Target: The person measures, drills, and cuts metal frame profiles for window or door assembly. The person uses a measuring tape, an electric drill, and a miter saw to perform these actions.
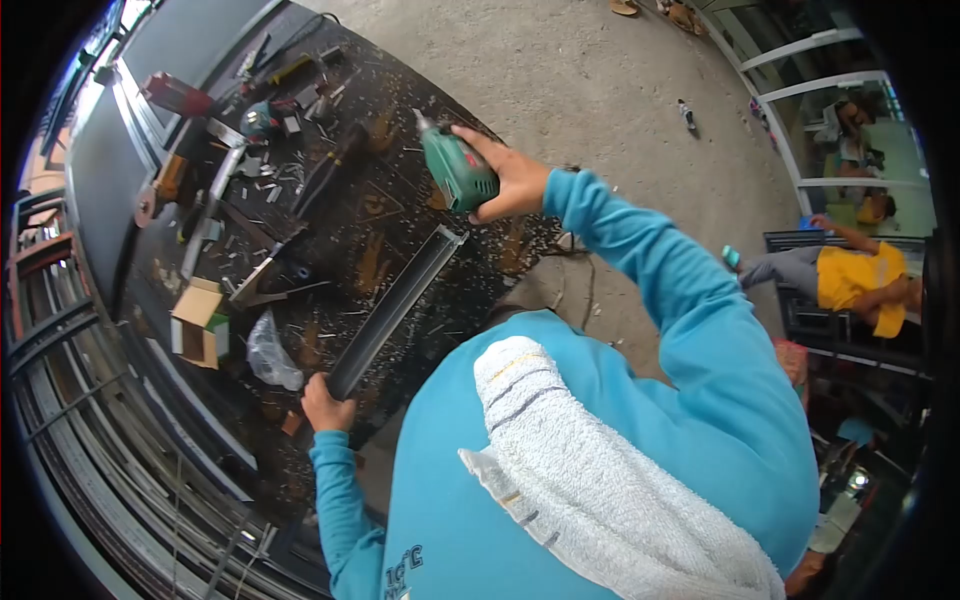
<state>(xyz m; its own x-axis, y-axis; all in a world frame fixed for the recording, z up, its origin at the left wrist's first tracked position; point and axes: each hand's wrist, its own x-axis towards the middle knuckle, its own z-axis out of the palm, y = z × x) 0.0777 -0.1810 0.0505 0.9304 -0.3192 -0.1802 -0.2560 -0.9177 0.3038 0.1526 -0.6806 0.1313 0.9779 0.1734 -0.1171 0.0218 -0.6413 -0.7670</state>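
My right hand [512, 181] is wrapped round a green power drill [455, 168], held at the table's right side with its tip pointing away from me. My left hand [327, 405] grips the near end of a dark metal channel [395, 310]. The channel lies slantwise on the dark worktable [345, 255], its cut far end just below the drill. Drill and channel look apart. My left fingertips are partly hidden round the channel's end.
An open cardboard box [198, 322] and a clear plastic bag [272, 352] sit left of the channel. Angle grinders [160, 190], pliers [335, 165] and metal scraps cover the table's far side. Metal bars [75, 400] are racked at left. A person in yellow [862, 278] is at right.
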